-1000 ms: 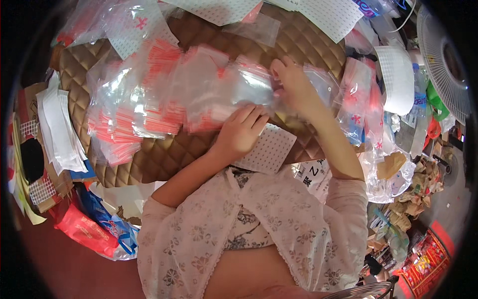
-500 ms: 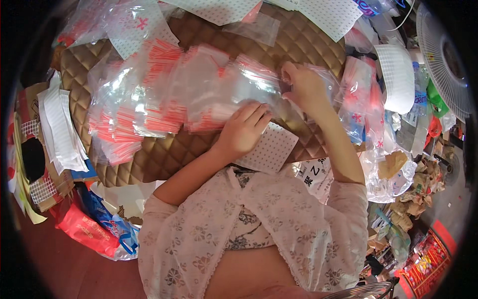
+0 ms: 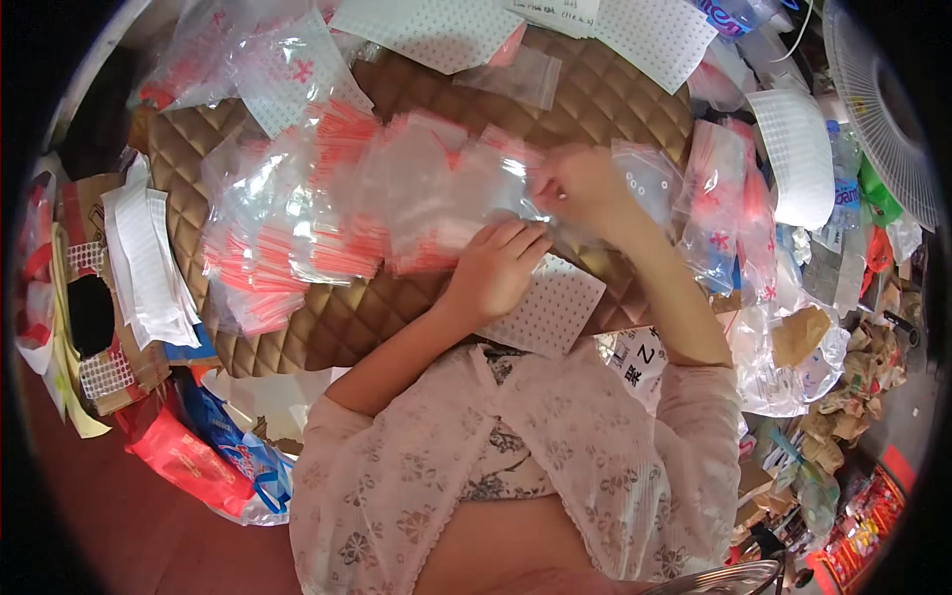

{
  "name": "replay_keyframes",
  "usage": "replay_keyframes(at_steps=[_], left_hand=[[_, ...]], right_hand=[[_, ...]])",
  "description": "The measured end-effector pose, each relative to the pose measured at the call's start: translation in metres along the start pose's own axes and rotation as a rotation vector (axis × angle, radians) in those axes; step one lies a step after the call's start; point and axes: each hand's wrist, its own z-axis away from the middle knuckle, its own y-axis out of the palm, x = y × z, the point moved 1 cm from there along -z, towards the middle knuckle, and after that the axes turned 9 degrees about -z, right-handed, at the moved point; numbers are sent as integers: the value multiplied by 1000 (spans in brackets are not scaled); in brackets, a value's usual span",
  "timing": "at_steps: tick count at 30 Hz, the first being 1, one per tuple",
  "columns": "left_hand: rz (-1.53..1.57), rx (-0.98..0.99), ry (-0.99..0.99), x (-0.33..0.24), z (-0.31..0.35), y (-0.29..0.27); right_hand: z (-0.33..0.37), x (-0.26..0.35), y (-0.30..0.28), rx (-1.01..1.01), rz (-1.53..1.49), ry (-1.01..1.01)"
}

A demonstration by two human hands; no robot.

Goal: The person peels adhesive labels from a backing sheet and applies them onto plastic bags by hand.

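Observation:
A row of overlapping clear zip bags (image 3: 416, 188) with red edges spreads across a brown quilted surface (image 3: 397, 307). My left hand (image 3: 496, 270) lies on the right end of this row, fingers stretched out side by side over the clear plastic, thumb hidden. Beside it, a white sheet with small dark dots (image 3: 553, 305) lies partly under that hand. My right hand (image 3: 593, 193) is above the right end of the bags, blurred, its fingers curled together; a tiny white spot shows at them. To its right lies a clear bag with several small white rings (image 3: 650, 185).
More dotted sheets (image 3: 436, 32) and a loose clear bag (image 3: 518, 76) lie along the far side. Filled clear bags (image 3: 716, 203) line the right edge, near a white fan (image 3: 883, 109). Stacked white papers (image 3: 149, 263) stand at left, above a red bag (image 3: 188, 456).
My right hand has moved left toward the bags and closed its fingers, uncovering the bag with white rings. My left hand stays on the bags. The whole view has shifted slightly.

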Motion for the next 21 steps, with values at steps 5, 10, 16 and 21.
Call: replay_keyframes(at_steps=[5,10,16,21], left_hand=[[61,-43,-16,-9,1,-24],[751,-20,-510,-10,15,-26],[1395,54,-853,-14,12,-23],[1251,70,-802,-12,17,-17]], right_hand=[[1,-3,5,-218,355,68],[38,2,0,-69,-345,-42],[72,40,21,-225,-359,-234],[78,43,26,-322,-376,-223]])
